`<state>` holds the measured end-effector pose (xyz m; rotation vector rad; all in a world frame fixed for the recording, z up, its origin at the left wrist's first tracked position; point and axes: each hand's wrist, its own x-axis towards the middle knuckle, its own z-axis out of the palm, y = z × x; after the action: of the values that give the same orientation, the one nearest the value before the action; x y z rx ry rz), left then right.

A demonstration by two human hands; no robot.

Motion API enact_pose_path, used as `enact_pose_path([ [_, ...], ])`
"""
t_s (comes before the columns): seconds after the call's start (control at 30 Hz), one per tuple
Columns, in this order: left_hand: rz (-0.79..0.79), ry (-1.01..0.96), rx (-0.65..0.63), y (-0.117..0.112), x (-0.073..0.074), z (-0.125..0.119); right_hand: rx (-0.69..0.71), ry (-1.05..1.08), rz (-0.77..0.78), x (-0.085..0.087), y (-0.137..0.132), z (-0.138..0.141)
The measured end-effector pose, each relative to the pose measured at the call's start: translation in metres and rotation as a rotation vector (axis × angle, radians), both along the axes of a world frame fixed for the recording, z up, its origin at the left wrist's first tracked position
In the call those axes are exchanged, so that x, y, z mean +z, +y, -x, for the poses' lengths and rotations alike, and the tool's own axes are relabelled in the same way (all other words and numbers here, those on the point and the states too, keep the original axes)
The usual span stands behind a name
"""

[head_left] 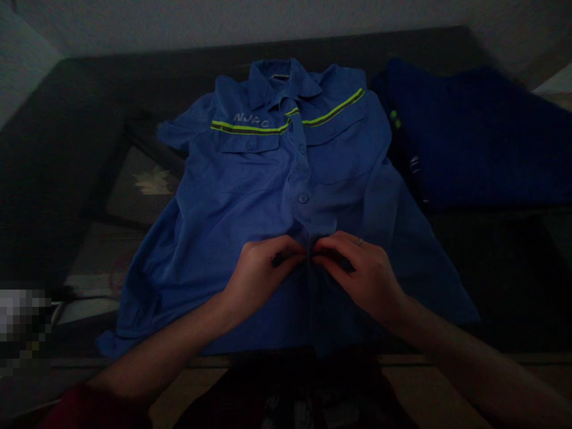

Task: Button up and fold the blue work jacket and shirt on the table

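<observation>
A blue short-sleeved work shirt (268,196) with yellow-green reflective stripes across the chest lies face up on a dark table (58,173), collar away from me. My left hand (261,271) and my right hand (357,271) meet at the shirt's front placket, below a fastened button (303,198). Both hands pinch the placket fabric with closed fingers. A ring shows on my right hand. What the fingertips hold beyond the fabric is too dark to tell.
A pile of darker blue clothing (473,137) lies to the right of the shirt. A patterned mat or paper (143,185) shows under the shirt's left side. A blurred light patch (22,322) sits at the left edge. The scene is dim.
</observation>
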<state>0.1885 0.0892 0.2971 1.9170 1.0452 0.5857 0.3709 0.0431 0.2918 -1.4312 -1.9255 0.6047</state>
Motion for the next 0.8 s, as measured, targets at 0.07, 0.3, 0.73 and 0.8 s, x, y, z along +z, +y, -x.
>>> enact_pose_path([
  [0.07, 0.08, -0.038, 0.024, 0.0, 0.001, -0.001, 0.0, -0.035, -0.008, -0.002, -0.001, 0.001],
  [0.3, 0.382, -0.189, 0.084, 0.003, 0.001, -0.004, 0.019, -0.166, -0.044, -0.003, -0.004, 0.004],
  [0.73, 0.566, -0.324, 0.113, 0.008, -0.012, -0.003, 0.03, -0.247, -0.093, 0.001, -0.007, 0.007],
  [0.8, 0.594, -0.355, 0.111, 0.008, -0.012, -0.004, 0.035, -0.245, -0.098, 0.001, -0.007, 0.007],
])
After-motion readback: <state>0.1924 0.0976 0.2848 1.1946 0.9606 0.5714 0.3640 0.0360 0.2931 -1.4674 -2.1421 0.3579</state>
